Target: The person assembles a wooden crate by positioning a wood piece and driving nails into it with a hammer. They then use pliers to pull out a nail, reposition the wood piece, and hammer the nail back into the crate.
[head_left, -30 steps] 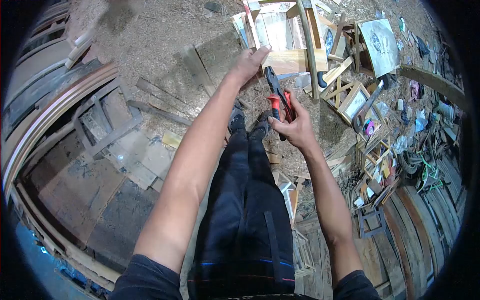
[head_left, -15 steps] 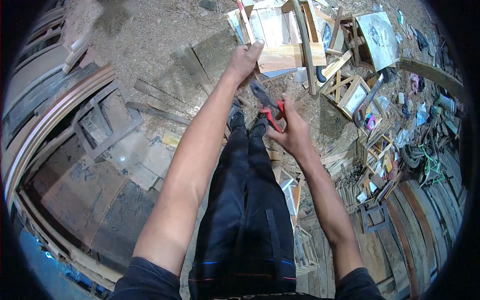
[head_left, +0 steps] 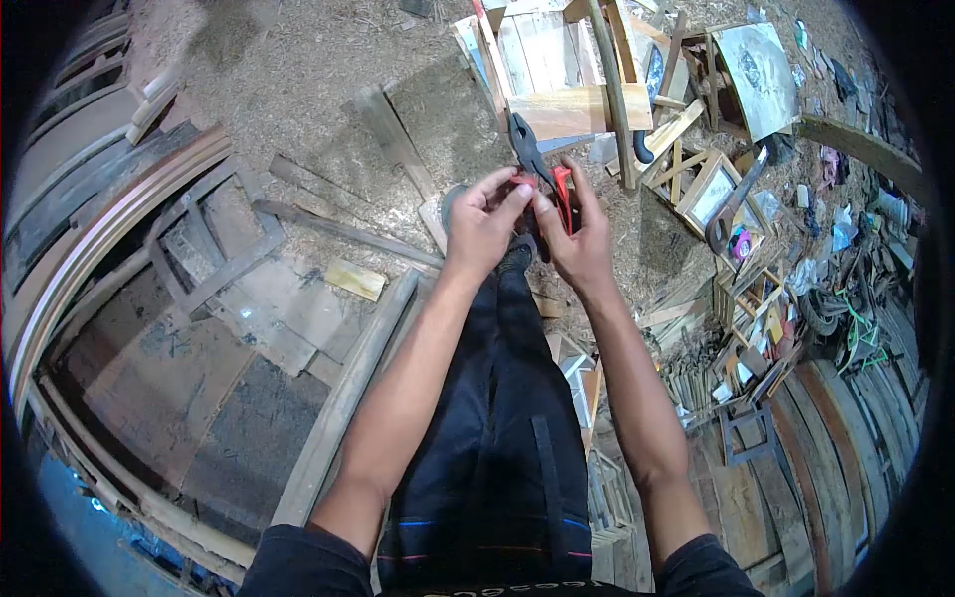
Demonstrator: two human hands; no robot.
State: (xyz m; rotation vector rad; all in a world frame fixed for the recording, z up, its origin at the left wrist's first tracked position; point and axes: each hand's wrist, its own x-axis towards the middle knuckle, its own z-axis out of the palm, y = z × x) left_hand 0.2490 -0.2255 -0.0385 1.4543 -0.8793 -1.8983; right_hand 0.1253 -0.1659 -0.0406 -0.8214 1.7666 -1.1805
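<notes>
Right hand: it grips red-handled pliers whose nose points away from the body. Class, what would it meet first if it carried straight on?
Probably the pale wooden board, just beyond the pliers held in the right hand; depth is unclear.

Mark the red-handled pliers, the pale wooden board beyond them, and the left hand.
Red-handled pliers (head_left: 526,147), head view, on the dark metal head.
Pale wooden board (head_left: 572,109), head view, on its flat top face.
Left hand (head_left: 480,221), head view, on the back of the hand.
</notes>
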